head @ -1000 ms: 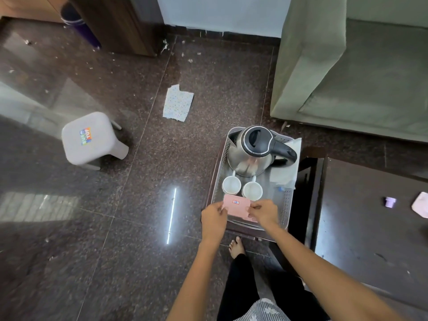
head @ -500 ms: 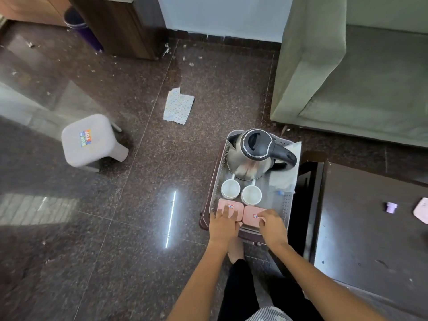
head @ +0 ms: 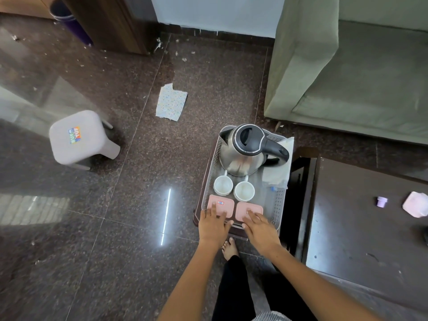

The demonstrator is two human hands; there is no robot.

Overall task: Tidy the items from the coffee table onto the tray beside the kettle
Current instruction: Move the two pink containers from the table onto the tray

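Both hands lie flat with fingers spread, palms down, at the near end of a pale perforated tray (head: 279, 200). The left hand (head: 214, 224) rests its fingertips on a pink square lid (head: 221, 206) that carries a small red and blue label. The right hand (head: 260, 228) rests its fingertips on a second pink square lid (head: 245, 210) just to the right of the first. Neither hand grips anything; the fingers simply press on top of the lids. The two lids sit side by side, nearly touching, along the near edge of the tray.

Just beyond the lids stand two small white cups (head: 223, 185), upright and side by side, with handles pointing away. Farther still, a steel kettle (head: 245, 151) with a black lid and handle fills the far end of the tray. A folded white cloth (head: 279, 174) lies at the tray's right side, beside the kettle.

To the right stands a dark coffee table (head: 361, 228). On its far right part sit a small lilac cap (head: 381, 201) and a pale pink object (head: 415, 204), well apart from the tray.

A green sofa (head: 347, 66) fills the far right. On the dark polished floor to the left sit a pale plastic stool (head: 78, 139) and a patterned scrap of cloth (head: 171, 103). A bare foot (head: 230, 247) shows below the hands.
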